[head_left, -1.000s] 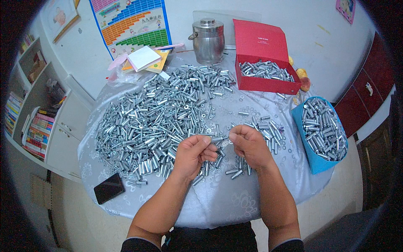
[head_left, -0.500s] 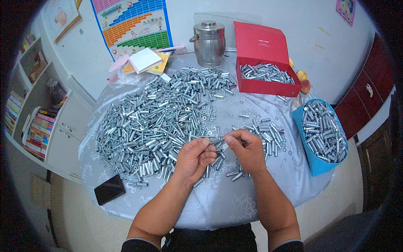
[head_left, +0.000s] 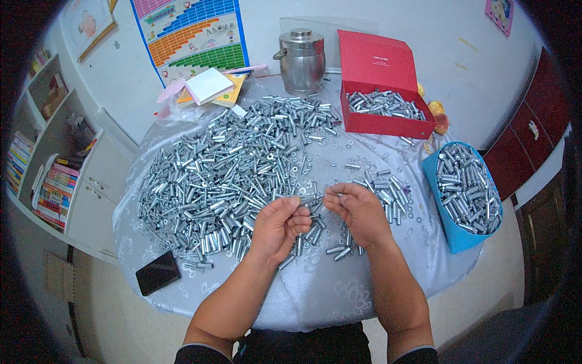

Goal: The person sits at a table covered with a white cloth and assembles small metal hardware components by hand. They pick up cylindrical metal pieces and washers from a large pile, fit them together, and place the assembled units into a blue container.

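Hands meet over the desk (head_left: 315, 291), just above the near edge of the pile. Left hand (head_left: 276, 227) curled, palm up, fingers pinched on a small metal sleeve (head_left: 306, 200) held at the fingertips. Right hand (head_left: 357, 212) curled too, thumb and forefinger closed on the sleeve's other end; whether it grips a separate piece, cannot tell. Sleeve sits between the two hands, raised off the cloth.

Big pile (head_left: 230, 170) of like sleeves spreads left of and beyond the left hand. Smaller heap (head_left: 382, 185) just beyond the right hand, some loose pieces under both wrists. Blue bin (head_left: 451, 233) of sleeves well right of the right hand. Red box (head_left: 388, 124), lid up, beyond the right hand, also part filled. Steel pot (head_left: 301, 60) far beyond both hands. Black phone (head_left: 157, 273) left of the left forearm, near the desk rim.
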Demonstrator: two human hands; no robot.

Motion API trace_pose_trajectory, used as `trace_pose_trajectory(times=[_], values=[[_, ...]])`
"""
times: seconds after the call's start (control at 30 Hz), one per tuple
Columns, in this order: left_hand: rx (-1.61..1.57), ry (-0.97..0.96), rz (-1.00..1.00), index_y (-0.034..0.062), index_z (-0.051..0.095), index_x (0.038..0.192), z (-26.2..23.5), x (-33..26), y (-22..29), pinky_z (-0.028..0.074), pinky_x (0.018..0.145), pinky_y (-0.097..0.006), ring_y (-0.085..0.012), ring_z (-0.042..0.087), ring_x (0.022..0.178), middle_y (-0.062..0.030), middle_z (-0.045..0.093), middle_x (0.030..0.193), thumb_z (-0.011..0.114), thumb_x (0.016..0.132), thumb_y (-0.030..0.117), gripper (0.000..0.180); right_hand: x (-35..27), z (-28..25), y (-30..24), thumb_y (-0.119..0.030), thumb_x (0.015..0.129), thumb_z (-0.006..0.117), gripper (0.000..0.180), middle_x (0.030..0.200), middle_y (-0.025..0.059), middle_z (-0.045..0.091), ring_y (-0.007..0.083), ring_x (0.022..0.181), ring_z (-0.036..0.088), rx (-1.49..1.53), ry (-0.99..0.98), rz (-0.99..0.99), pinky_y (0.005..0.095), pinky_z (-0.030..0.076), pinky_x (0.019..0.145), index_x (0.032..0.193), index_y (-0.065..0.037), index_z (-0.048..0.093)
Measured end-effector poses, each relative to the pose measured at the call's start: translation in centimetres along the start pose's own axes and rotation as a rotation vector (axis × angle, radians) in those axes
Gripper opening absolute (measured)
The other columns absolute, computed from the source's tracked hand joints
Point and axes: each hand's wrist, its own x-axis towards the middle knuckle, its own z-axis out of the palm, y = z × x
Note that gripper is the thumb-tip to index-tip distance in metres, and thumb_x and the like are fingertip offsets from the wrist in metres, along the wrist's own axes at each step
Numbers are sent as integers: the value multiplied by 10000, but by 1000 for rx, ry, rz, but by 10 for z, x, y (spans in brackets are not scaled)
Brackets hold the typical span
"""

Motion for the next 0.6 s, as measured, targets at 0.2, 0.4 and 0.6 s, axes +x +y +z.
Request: trace_pose_trajectory(times=[0.2,0.4,0.6], values=[[44,1,22,14,631,941,0,1,-1,580,555,-269,-161,671,626,-102,680,783,604,939,147,136,-10,17,-11,-49,950,502,250,1106,168,662,219,956,672,-187,144,-299,287,535,853,1155,55,599],[45,-25,24,16,621,969,-2,1,-3,588,571,-275,-166,682,646,-101,684,801,598,943,147,135,-11,17,3,-100,907,624,191,973,91,717,124,871,662,-525,93,-486,256,503,765,1065,-25,699],[35,-8,38,31,616,962,-2,1,-2,580,570,-265,-154,673,645,-87,684,805,600,947,164,135,-17,22,-4,-40,899,623,200,947,61,696,100,838,630,-687,88,-493,224,490,741,1082,-18,699]])
